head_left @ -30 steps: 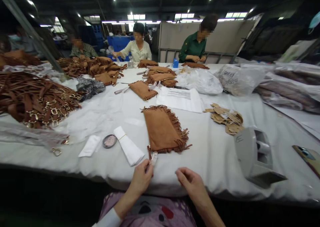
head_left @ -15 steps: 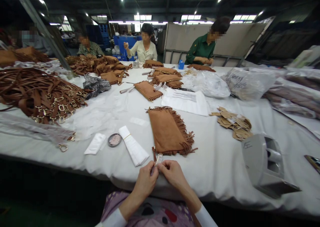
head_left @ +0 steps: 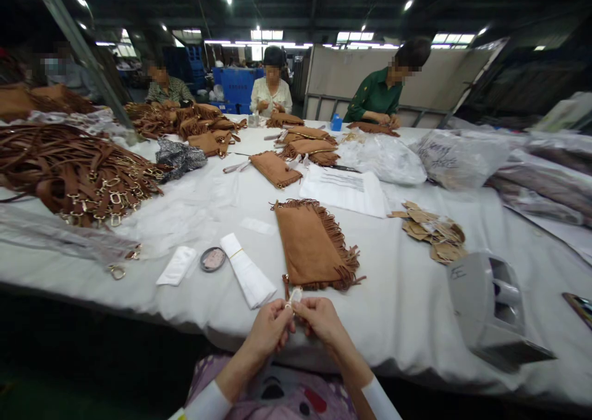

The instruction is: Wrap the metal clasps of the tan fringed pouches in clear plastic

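Note:
A brown fringed leather bag [head_left: 308, 247] lies flat on the white-covered table before me, its fringe to the right and far side. A thin brown strap [head_left: 286, 284] hangs from its near left corner, reaching toward my fingers. Just below that corner, my left hand [head_left: 272, 327] and my right hand [head_left: 319, 320] meet at the table's near edge. Both pinch a small, whitish, see-through piece [head_left: 295, 295] that looks like thin plastic. Whether the strap is joined to this piece, I cannot tell.
Left of my hands are a banded white paper bundle [head_left: 247, 272], a small round dish [head_left: 213, 259] and a pile of brown straps [head_left: 92, 173]. To the right stand a tape dispenser [head_left: 485, 309] and brown tags [head_left: 432, 232]. More bags [head_left: 275, 168] and co-workers are beyond.
My fingers have shifted slightly around the whitish piece, and more of it shows spread above them. Across the table, a co-worker's raised hand has come down. The fringed bag stays put.

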`<state>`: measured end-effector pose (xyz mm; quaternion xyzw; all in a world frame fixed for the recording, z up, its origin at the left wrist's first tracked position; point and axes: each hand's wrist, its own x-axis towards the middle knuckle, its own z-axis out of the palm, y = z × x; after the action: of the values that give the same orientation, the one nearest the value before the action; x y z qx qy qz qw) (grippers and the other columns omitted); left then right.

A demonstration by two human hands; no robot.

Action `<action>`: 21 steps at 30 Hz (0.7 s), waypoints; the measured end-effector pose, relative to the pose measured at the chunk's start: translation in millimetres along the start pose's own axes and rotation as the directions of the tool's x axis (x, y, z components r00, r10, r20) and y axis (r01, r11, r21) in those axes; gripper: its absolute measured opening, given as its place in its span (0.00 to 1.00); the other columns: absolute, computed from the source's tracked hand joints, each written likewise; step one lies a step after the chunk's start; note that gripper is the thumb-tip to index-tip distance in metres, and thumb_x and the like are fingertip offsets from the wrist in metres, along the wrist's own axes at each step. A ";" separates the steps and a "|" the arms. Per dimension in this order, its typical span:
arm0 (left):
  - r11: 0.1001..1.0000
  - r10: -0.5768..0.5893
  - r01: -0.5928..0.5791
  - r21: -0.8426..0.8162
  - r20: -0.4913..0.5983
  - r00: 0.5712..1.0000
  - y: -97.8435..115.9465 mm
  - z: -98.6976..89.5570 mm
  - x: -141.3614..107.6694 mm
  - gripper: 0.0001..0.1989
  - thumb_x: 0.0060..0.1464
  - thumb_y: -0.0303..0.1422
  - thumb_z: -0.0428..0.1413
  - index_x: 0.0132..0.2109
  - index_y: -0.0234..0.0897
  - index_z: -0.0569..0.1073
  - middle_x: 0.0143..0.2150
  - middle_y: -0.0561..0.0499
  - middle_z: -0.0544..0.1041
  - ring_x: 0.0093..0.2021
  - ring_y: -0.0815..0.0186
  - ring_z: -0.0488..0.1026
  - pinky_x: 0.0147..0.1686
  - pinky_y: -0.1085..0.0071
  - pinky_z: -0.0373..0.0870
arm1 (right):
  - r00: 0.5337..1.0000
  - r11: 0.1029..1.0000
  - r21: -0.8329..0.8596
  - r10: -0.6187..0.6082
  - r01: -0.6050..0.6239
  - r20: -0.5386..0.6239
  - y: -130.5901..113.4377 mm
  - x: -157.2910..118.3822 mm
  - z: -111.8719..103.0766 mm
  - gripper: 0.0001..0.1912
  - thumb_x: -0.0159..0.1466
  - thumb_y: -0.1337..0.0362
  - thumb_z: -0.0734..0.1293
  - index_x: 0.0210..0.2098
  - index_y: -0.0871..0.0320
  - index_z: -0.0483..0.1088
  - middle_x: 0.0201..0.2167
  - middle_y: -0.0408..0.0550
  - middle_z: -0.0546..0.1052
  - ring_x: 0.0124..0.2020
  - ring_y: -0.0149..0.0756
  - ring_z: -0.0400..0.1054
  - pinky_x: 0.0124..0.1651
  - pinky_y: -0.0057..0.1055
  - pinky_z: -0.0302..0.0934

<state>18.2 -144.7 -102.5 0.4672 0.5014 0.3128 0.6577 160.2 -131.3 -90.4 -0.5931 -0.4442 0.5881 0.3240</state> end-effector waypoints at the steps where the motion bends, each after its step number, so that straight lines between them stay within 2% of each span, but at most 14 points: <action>1: 1.000 -0.016 0.016 -0.009 -0.003 1.000 0.5 0.6 -1.2 0.19 0.54 0.50 0.47 0.34 0.36 0.64 0.22 0.56 0.71 0.12 0.75 0.58 0.12 0.78 0.50 | 1.000 1.000 0.026 0.000 0.000 0.025 2.0 0.8 0.1 0.20 0.51 0.49 0.69 0.19 0.61 0.67 0.13 0.39 0.65 0.13 0.25 0.54 0.16 0.23 0.47; 2: 1.000 -0.027 0.027 0.001 -0.031 0.999 1.2 1.1 -3.1 0.19 0.54 0.50 0.47 0.35 0.36 0.64 0.23 0.55 0.71 0.12 0.75 0.59 0.12 0.78 0.52 | 1.000 0.999 0.037 0.008 -0.009 0.026 3.9 1.6 0.6 0.20 0.50 0.49 0.69 0.18 0.61 0.67 0.13 0.39 0.65 0.13 0.24 0.54 0.16 0.23 0.46; 4: 0.995 0.005 0.011 0.097 -0.160 0.987 3.0 1.3 -8.5 0.19 0.55 0.48 0.49 0.41 0.36 0.65 0.23 0.55 0.72 0.14 0.72 0.63 0.14 0.77 0.56 | 0.999 0.999 0.046 0.030 -0.029 -0.016 7.3 2.6 2.7 0.21 0.50 0.49 0.69 0.17 0.60 0.65 0.11 0.38 0.63 0.12 0.24 0.52 0.16 0.24 0.44; 6: 0.957 0.152 -0.069 0.282 -0.287 0.946 5.2 0.3 -14.5 0.20 0.55 0.44 0.50 0.50 0.37 0.63 0.25 0.54 0.74 0.19 0.68 0.70 0.20 0.74 0.64 | 0.997 0.997 0.056 0.050 -0.047 -0.058 9.2 2.9 5.3 0.21 0.50 0.49 0.69 0.17 0.59 0.64 0.10 0.37 0.61 0.11 0.24 0.51 0.15 0.24 0.43; 7: 0.916 0.251 -0.126 0.381 -0.299 0.921 6.3 -0.4 -17.0 0.20 0.56 0.42 0.50 0.53 0.38 0.63 0.28 0.52 0.76 0.24 0.65 0.73 0.25 0.72 0.67 | 0.996 0.997 0.061 0.057 -0.053 -0.068 9.5 2.8 6.4 0.21 0.50 0.49 0.69 0.16 0.59 0.63 0.09 0.36 0.60 0.11 0.24 0.50 0.16 0.24 0.43; 9: 0.823 0.399 -0.237 0.515 -0.228 0.888 8.4 -1.9 -19.7 0.18 0.57 0.38 0.49 0.54 0.41 0.66 0.36 0.48 0.78 0.36 0.61 0.76 0.37 0.67 0.69 | 0.995 0.996 0.067 0.067 -0.062 -0.071 9.6 2.2 7.7 0.21 0.51 0.48 0.68 0.16 0.59 0.62 0.09 0.36 0.60 0.11 0.23 0.49 0.16 0.24 0.42; 11: 0.789 0.431 -0.289 0.542 -0.153 0.889 9.8 -2.7 -18.7 0.15 0.58 0.36 0.47 0.49 0.42 0.71 0.40 0.46 0.78 0.41 0.60 0.75 0.42 0.66 0.68 | 0.995 0.996 0.061 0.071 -0.067 -0.068 9.4 1.6 7.7 0.21 0.51 0.48 0.68 0.17 0.59 0.62 0.09 0.36 0.59 0.12 0.23 0.48 0.16 0.24 0.41; 13: 0.828 0.379 -0.252 0.501 -0.167 0.910 9.9 -3.1 -14.8 0.13 0.57 0.38 0.49 0.43 0.40 0.74 0.37 0.47 0.79 0.37 0.61 0.75 0.39 0.67 0.69 | 0.996 0.997 0.058 0.058 -0.054 -0.062 9.7 1.1 6.4 0.21 0.52 0.49 0.68 0.18 0.59 0.63 0.10 0.36 0.61 0.12 0.23 0.49 0.16 0.24 0.41; 15: 0.908 0.255 -0.158 0.389 -0.212 0.943 8.9 -3.4 -9.4 0.14 0.55 0.41 0.50 0.39 0.37 0.74 0.30 0.49 0.78 0.28 0.65 0.73 0.28 0.71 0.68 | 0.999 0.998 0.054 0.019 -0.017 -0.050 10.1 0.2 3.8 0.20 0.52 0.49 0.68 0.19 0.60 0.65 0.11 0.37 0.62 0.13 0.24 0.51 0.17 0.24 0.42; 18: 0.989 0.049 -0.020 0.146 -0.194 0.980 7.5 -4.3 -2.2 0.16 0.51 0.44 0.53 0.35 0.34 0.72 0.22 0.54 0.72 0.14 0.73 0.62 0.14 0.76 0.56 | 0.999 0.996 0.081 -0.037 0.035 0.027 9.3 -3.3 -2.0 0.18 0.52 0.51 0.68 0.23 0.62 0.69 0.14 0.38 0.65 0.16 0.25 0.54 0.19 0.23 0.45; 21: 0.996 -0.060 0.050 -0.068 -0.151 0.987 9.5 -4.2 0.6 0.15 0.47 0.43 0.55 0.34 0.35 0.69 0.19 0.58 0.70 0.10 0.76 0.57 0.10 0.79 0.49 | 0.989 0.988 0.146 -0.062 0.042 0.136 6.7 -8.5 -6.4 0.15 0.51 0.55 0.70 0.29 0.62 0.72 0.17 0.39 0.68 0.19 0.26 0.57 0.22 0.23 0.49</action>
<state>14.9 -139.4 -94.1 0.4064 0.5528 0.3456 0.6402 168.3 -140.8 -92.4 -0.5141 -0.4379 0.6499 0.3487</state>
